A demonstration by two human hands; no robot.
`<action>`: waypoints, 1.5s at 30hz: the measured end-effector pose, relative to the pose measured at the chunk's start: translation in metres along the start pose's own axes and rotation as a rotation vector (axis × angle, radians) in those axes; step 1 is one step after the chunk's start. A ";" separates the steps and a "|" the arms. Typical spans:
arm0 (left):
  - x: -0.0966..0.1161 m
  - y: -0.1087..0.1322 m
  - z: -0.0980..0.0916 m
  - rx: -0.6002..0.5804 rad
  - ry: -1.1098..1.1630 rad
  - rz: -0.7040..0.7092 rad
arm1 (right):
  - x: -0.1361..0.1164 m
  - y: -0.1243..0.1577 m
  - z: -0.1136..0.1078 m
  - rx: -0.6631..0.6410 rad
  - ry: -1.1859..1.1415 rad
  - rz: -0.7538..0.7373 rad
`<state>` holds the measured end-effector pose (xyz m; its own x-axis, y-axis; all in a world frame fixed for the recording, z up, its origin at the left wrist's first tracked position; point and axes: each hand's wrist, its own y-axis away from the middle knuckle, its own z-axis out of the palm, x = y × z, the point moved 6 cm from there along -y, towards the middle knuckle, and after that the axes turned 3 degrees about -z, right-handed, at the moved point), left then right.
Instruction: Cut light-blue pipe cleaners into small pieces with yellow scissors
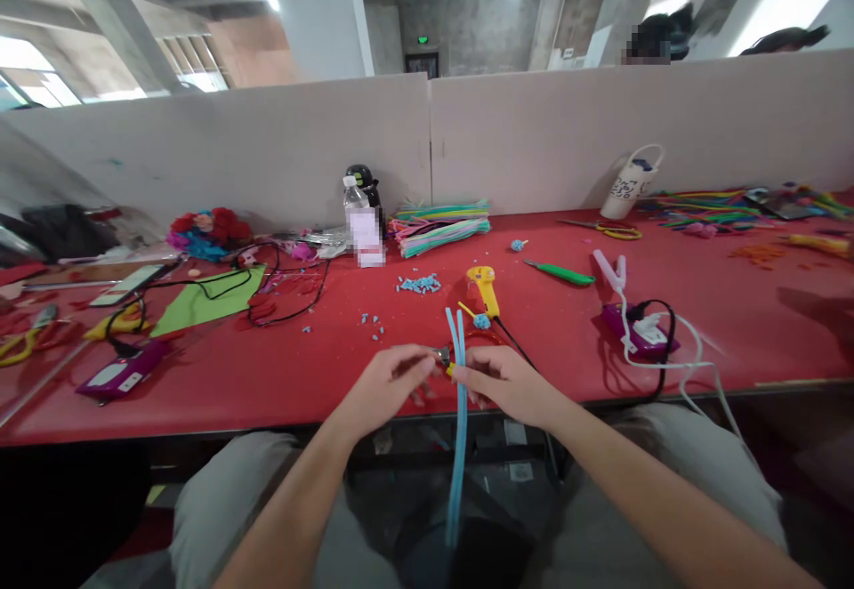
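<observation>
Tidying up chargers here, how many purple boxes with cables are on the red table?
2. One purple box lies near the red table's left front edge by the green paper; the other sits right of the right hand. Clutter may hide more.

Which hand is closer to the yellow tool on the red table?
Right. The right hand, gripping the blue pipe cleaners, sits just below the yellow tool, beside its black cord. The left hand is farther off, down and to its left.
</observation>
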<state>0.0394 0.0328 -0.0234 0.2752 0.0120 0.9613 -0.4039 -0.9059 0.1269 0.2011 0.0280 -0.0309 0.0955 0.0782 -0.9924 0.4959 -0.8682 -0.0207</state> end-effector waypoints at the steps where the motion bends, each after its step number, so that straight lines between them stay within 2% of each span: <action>1: 0.004 -0.002 -0.007 0.090 0.054 0.044 | 0.002 0.000 0.004 -0.020 0.003 0.006; 4: 0.009 -0.005 -0.011 0.202 0.150 0.127 | 0.009 -0.001 0.017 -0.082 0.007 0.026; 9: 0.006 -0.004 0.001 0.188 0.131 0.144 | 0.017 0.000 0.031 -0.157 0.025 0.067; 20: 0.008 -0.003 0.002 0.199 0.067 0.151 | 0.018 0.003 0.027 -0.198 0.080 0.057; 24: 0.004 -0.004 0.001 0.209 0.089 0.144 | 0.008 0.003 0.015 -0.128 0.085 0.015; 28: 0.000 -0.006 0.003 0.184 0.103 0.128 | -0.005 0.001 -0.007 0.066 0.068 -0.072; 31: 0.000 -0.006 0.008 0.157 0.088 0.131 | -0.010 0.000 -0.013 0.161 0.041 -0.109; 37: 0.000 -0.006 0.020 0.093 0.092 0.096 | -0.006 -0.001 -0.007 0.204 0.001 -0.130; 45: 0.002 -0.006 0.020 0.055 0.073 0.084 | -0.003 0.000 -0.007 0.248 -0.001 -0.146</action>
<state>0.0604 0.0298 -0.0269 0.1774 -0.0357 0.9835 -0.3739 -0.9269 0.0338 0.2065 0.0311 -0.0269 0.0377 0.2103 -0.9769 0.2782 -0.9412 -0.1919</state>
